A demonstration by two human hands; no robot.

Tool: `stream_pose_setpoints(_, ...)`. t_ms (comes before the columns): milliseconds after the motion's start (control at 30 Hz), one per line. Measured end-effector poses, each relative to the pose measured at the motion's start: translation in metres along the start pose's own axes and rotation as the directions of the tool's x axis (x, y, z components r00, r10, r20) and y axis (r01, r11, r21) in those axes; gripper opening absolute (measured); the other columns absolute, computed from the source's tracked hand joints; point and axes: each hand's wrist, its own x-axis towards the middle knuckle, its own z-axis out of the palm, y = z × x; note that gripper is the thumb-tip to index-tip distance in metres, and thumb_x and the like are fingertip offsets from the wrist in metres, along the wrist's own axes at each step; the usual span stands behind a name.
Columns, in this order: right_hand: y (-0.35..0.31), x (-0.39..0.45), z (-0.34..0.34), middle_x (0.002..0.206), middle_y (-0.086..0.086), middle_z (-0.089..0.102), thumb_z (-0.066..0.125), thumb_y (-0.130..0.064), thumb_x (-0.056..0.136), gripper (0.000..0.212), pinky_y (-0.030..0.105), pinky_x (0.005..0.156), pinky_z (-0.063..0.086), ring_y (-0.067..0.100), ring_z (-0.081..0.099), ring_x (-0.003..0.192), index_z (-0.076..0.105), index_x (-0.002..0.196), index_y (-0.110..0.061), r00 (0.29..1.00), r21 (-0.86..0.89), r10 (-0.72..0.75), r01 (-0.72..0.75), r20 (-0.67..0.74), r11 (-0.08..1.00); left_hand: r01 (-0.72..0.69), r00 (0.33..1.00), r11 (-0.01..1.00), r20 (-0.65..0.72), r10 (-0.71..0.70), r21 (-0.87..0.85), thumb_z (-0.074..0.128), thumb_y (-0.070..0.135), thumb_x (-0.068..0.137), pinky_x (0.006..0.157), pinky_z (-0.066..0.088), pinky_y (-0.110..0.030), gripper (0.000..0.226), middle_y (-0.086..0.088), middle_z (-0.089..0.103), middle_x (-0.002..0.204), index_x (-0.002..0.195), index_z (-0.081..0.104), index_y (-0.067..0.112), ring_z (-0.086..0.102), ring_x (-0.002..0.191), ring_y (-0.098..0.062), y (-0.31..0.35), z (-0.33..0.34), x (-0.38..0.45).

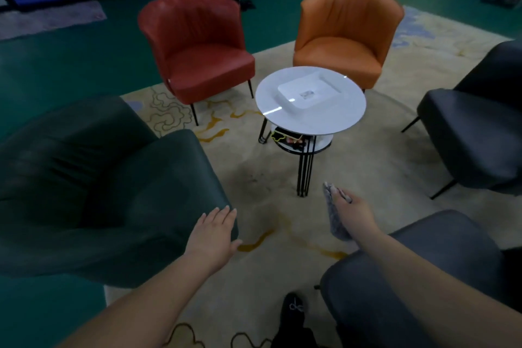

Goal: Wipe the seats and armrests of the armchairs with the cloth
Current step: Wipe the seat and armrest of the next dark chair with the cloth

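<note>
Several armchairs ring a small table. A dark green armchair (93,186) stands at my left, a grey one (418,285) at my lower right. Beyond the table are a red armchair (203,56) and an orange armchair (341,45), with a black one (477,133) at the right edge. My left hand (216,230) reaches out with straight fingers over the front corner of the green seat; whether it touches is unclear. My right hand (351,210) grips a grey cloth (334,220) that hangs down above the rug, between the grey chair and the table.
A round white table (333,113) carries a white tray (309,90) and has a lower shelf with small items. A beige patterned rug (271,178) lies under everything. My dark shoe (292,309) is at the bottom. Treadmills stand at the far back right.
</note>
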Motion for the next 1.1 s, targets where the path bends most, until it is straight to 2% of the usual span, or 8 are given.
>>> stream_pose_setpoints(67,-0.009,0.028,-0.005,0.076,-0.022,0.064,0.051,-0.048,0.093,0.032,0.014,0.052,0.047,-0.006,0.056,0.058,0.065,0.118,-0.032,1.0,0.036,-0.016,0.016,0.007,0.999,-0.009,1.0,1.0,0.01,0.009,-0.002,0.041,0.053,0.096,0.121,0.008,-0.038,0.076,0.002,0.008,0.162,0.155,0.006,0.02,0.007,0.148,-0.017,0.007,-0.01,0.03)
stream_pose_setpoints(133,-0.022,0.054,-0.01,0.079,-0.026,0.061,0.053,-0.047,0.093,0.027,0.009,0.053,0.041,-0.008,0.055,0.064,0.065,0.114,-0.036,0.999,0.06,-0.016,0.014,0.033,0.998,-0.021,1.0,1.0,0.01,0.021,0.001,0.041,0.053,0.096,0.12,0.008,-0.038,0.075,0.002,0.008,0.162,0.155,0.006,0.02,0.008,0.148,-0.017,0.016,-0.021,0.062)
stream_pose_setpoints(200,-0.033,0.081,-0.016,0.091,-0.018,0.061,0.053,-0.048,0.093,0.021,0.015,0.061,0.041,-0.004,0.053,0.073,0.065,0.108,-0.04,0.999,0.068,-0.015,0.012,0.04,0.998,-0.034,0.999,0.999,0.011,0.034,0.003,0.041,0.053,0.096,0.12,0.008,-0.038,0.076,0.002,0.008,0.162,0.155,0.005,0.021,0.008,0.148,-0.017,0.025,-0.034,0.093)
stream_pose_setpoints(300,-0.045,0.119,-0.027,0.097,-0.015,0.064,0.052,-0.049,0.093,0.012,0.022,0.065,0.043,0.001,0.057,0.081,0.063,0.09,-0.048,0.997,0.059,-0.048,0.045,0.057,0.997,-0.021,1.0,1.0,-0.016,0.021,-0.015,0.042,0.052,0.096,0.12,0.009,-0.038,0.076,0.001,0.009,0.162,0.155,0.006,0.021,0.01,0.148,-0.018,0.038,-0.051,0.139)
stream_pose_setpoints(500,-0.061,0.186,-0.044,0.107,-0.002,0.065,0.052,-0.046,0.094,0.028,0.033,0.085,0.046,0.019,0.06,0.099,0.067,0.11,-0.03,0.997,0.087,-0.038,0.033,0.06,0.996,-0.025,1.0,1.0,-0.002,0.025,-0.019,0.043,0.055,0.094,0.12,0.011,-0.039,0.078,0.001,0.009,0.162,0.154,0.005,0.023,0.011,0.148,-0.019,0.058,-0.069,0.211)
stream_pose_setpoints(733,-0.082,0.263,-0.049,0.103,0.004,0.065,0.052,-0.039,0.096,0.027,0.032,0.084,0.044,0.019,0.058,0.093,0.066,0.106,-0.018,1.0,0.136,0.012,-0.011,-0.007,0.991,-0.098,0.995,0.995,0.031,0.098,-0.005,0.039,0.055,0.096,0.12,0.009,-0.04,0.076,0.0,0.005,0.162,0.155,0.004,0.022,0.008,0.148,-0.021,0.072,-0.095,0.303)
stream_pose_setpoints(967,-0.12,0.359,-0.059,0.098,-0.011,0.057,0.052,-0.046,0.093,0.035,0.025,0.084,0.036,0.01,0.051,0.092,0.065,0.117,-0.024,0.991,0.14,0.072,-0.056,-0.11,0.989,-0.165,0.986,0.986,0.022,0.165,-0.028,0.042,0.054,0.095,0.12,0.011,-0.04,0.077,-0.001,0.006,0.162,0.155,0.007,0.022,0.008,0.148,-0.021,0.076,-0.126,0.416)
stream_pose_setpoints(1100,-0.128,0.402,-0.062,0.08,-0.032,0.057,0.054,-0.047,0.092,0.018,0.022,0.083,0.036,-0.011,0.05,0.074,0.067,0.098,-0.036,0.985,0.166,0.091,-0.066,-0.147,0.984,-0.187,0.981,0.982,0.05,0.188,-0.015,0.044,0.054,0.094,0.12,0.011,-0.041,0.077,-0.001,0.004,0.162,0.155,0.007,0.023,0.007,0.148,-0.022,0.079,-0.138,0.474)
